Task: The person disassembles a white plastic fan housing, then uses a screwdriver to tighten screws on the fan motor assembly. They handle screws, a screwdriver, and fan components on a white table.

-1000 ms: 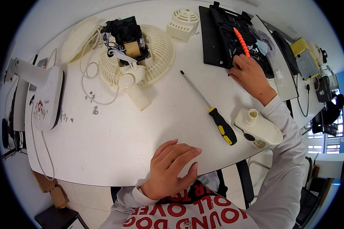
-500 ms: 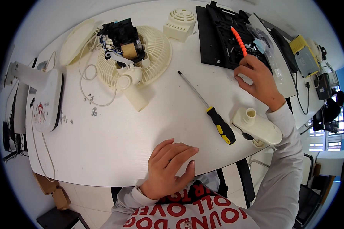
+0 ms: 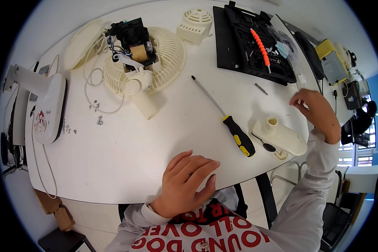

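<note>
My left hand [image 3: 187, 182] rests at the table's near edge, fingers spread and holding nothing. Over the right side of the table, my right hand [image 3: 317, 111] has its fingers loosely bent and apart, with nothing seen in them. Left of it lies a small metal screwdriver bit [image 3: 261, 89]. An orange flexible bit extension [image 3: 260, 47] lies across the open black tool case [image 3: 281, 76]. Nearer me are a cream plastic fan part with a short tube [image 3: 287, 136] and a black-and-yellow screwdriver [image 3: 239, 136], its tip pointing far left.
A partly dismantled fan [image 3: 172, 63] with exposed motor [image 3: 134, 40] stands at the back left. Beside it are a vented cream cover [image 3: 194, 27], loose screws [image 3: 99, 120] and a cable [image 3: 86, 90]. A white stand [image 3: 52, 111] occupies the left edge.
My right hand has left the orange bit extension and moved right and nearer me. The extension now lies lower in the case, and the small bit on the table has come into view. My left hand stays put.
</note>
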`<state>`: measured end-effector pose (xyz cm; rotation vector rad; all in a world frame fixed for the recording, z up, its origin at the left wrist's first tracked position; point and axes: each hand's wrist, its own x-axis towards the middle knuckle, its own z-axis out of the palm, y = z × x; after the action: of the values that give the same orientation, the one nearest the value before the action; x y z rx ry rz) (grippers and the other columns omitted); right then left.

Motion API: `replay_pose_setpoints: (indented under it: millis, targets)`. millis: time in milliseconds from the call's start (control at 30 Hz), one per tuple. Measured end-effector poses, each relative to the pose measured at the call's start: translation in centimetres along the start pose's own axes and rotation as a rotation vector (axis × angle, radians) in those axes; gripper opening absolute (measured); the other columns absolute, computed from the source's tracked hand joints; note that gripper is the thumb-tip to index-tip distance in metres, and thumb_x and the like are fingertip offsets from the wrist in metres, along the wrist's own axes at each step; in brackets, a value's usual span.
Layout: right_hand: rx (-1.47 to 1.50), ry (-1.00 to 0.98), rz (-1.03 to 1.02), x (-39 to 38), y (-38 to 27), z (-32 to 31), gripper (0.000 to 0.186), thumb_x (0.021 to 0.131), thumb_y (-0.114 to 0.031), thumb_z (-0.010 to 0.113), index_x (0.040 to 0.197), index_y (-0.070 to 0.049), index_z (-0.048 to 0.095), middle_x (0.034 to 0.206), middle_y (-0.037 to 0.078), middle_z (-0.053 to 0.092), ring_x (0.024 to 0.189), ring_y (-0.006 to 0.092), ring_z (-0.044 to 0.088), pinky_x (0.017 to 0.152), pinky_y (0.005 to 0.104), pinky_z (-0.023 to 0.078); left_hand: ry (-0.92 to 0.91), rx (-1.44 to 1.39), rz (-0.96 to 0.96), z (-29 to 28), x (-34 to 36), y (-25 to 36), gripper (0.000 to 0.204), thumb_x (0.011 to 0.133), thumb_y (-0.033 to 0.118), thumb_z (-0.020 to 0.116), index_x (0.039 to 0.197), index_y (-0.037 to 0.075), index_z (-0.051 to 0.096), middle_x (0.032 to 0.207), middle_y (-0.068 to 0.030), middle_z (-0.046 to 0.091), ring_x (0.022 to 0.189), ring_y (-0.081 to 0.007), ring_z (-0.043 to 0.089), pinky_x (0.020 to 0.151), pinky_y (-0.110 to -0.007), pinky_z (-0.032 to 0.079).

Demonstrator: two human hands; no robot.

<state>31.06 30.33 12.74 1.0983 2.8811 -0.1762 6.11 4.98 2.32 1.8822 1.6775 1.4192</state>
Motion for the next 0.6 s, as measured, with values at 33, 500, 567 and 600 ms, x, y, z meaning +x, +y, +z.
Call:
replay_pose_setpoints:
  millis: [33, 500, 567, 600]
  targets:
    - [0.075, 0.021, -0.056, 1.5, -0.9, -0.1, 0.009, 0.078, 0.000, 0.066, 0.086, -0.004, 0.065, 0.079, 0.008, 0.062, 0.074, 0.0232, 0.062, 0.067, 0.0334, 0.049, -0.002, 0.009, -0.003, 0.0, 0.0, 0.0, 0.035, 0.068, 0.002, 0.067, 0.102, 0.008, 0.066, 0.094, -0.0060, 0.067, 0.084, -0.0233, 0.064, 0.089, -0.043, 0.048]
    - [-0.265, 0.142, -0.388, 15.1, -3.9, 5.0, 0.014, 0.076, -0.014, 0.073, 0.088, -0.011, 0.068, 0.084, -0.002, 0.063, 0.098, 0.0189, 0.056, 0.080, 0.0329, 0.049, -0.083, 0.055, 0.013, -0.2, -0.4, -0.3, 0.036, 0.068, 0.004, 0.070, 0.103, 0.011, 0.066, 0.096, -0.0020, 0.066, 0.089, -0.0189, 0.064, 0.091, -0.042, 0.048]
    - [-0.260, 0.199, -0.393, 15.1, -4.0, 5.2, 0.011, 0.076, -0.013, 0.073, 0.086, -0.010, 0.068, 0.082, -0.002, 0.065, 0.096, 0.0193, 0.057, 0.080, 0.0334, 0.049, -0.090, 0.054, 0.029, -0.1, -0.5, -0.3, 0.036, 0.069, 0.005, 0.070, 0.104, 0.011, 0.066, 0.096, -0.0013, 0.066, 0.089, -0.0183, 0.063, 0.091, -0.041, 0.048]
    - [-0.258, 0.229, -0.396, 15.1, -4.1, 5.3, 0.010, 0.077, -0.013, 0.072, 0.085, -0.010, 0.068, 0.082, -0.002, 0.065, 0.095, 0.0195, 0.057, 0.080, 0.0336, 0.049, -0.096, 0.060, 0.031, -0.1, -0.6, -0.3, 0.036, 0.069, 0.005, 0.070, 0.104, 0.011, 0.066, 0.096, -0.0010, 0.066, 0.089, -0.0181, 0.063, 0.091, -0.041, 0.048]
